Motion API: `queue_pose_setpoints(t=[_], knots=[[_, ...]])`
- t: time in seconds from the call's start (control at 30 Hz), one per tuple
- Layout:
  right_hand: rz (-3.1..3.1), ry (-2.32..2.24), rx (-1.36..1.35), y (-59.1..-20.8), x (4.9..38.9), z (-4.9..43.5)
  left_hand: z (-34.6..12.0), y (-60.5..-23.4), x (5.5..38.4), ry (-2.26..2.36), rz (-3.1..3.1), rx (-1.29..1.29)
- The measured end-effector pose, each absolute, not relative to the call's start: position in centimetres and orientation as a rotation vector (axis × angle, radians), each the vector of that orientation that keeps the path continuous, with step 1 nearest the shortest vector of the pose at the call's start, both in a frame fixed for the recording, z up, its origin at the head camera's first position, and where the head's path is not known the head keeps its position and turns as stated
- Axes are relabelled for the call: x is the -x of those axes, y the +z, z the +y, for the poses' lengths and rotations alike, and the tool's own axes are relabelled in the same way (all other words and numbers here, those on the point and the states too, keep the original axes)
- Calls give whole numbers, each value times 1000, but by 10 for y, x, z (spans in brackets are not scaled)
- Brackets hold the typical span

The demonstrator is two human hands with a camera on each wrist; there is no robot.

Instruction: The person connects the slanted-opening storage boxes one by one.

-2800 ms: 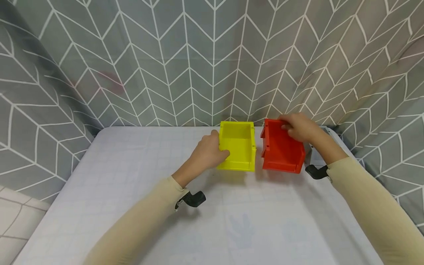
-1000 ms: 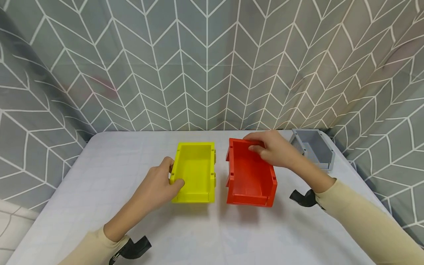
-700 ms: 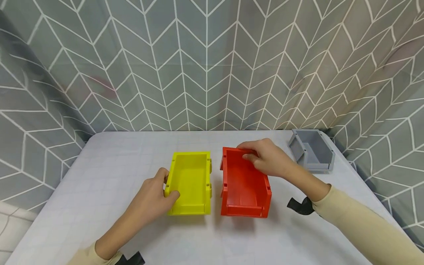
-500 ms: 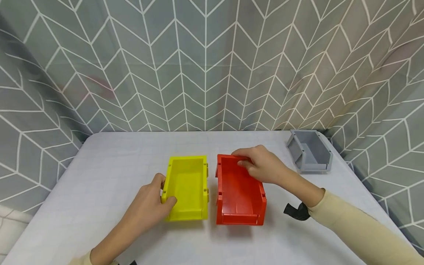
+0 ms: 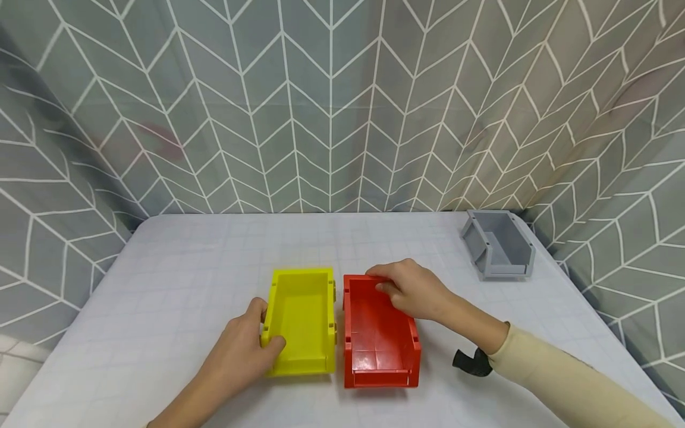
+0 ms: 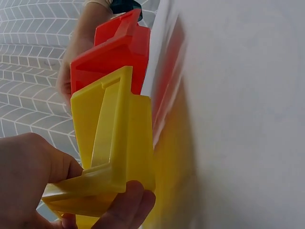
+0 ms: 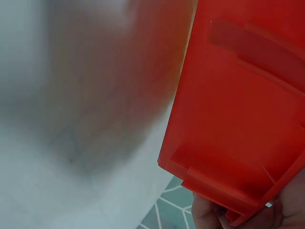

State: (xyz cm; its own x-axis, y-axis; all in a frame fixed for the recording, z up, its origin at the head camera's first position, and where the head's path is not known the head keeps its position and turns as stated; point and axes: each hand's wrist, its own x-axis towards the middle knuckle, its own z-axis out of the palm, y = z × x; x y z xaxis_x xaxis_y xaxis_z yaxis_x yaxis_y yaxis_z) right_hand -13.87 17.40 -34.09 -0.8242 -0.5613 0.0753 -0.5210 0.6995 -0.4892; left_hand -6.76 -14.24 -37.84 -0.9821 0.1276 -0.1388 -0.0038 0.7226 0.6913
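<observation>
A yellow storage bin point(image 5: 301, 321) is gripped at its left wall by my left hand point(image 5: 241, 345), the thumb over the rim and fingers underneath, as the left wrist view also shows. Beside it on the right is a red storage bin point(image 5: 377, 333), with a narrow gap between the two. My right hand point(image 5: 412, 289) pinches the red bin's back right rim. In the right wrist view the underside or outer wall of the red bin point(image 7: 238, 105) fills the right part. Both bins look empty and appear held slightly above the table, over their shadows.
A grey storage bin point(image 5: 500, 246) stands at the table's back right corner. The white cloth-covered table point(image 5: 160, 285) reaches back to a grey patterned curtain point(image 5: 332, 107), which also hangs along both sides.
Both hands have brought the yellow and red bins from the back of the table toward me and leftward. The gap between the bins has narrowed lately. The grey bin is now uncovered.
</observation>
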Motion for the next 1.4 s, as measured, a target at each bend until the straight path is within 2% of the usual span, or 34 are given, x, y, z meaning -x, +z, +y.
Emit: queue_pose_setpoints(t=[0.57, 1.03, 1.2, 1.4], knots=[[2846, -756, 913, -361, 139, 169, -135, -392, 60, 1046, 2773, -84], [2785, -779, 973, -365, 143, 172, -143, -385, 68, 887, 2810, -118], [2881, -729, 846, -360, 137, 177, -152, -384, 79, 891, 2915, -157], [2927, -757, 571, -358, 131, 183, -157, -400, 90, 1174, 2824, -296]])
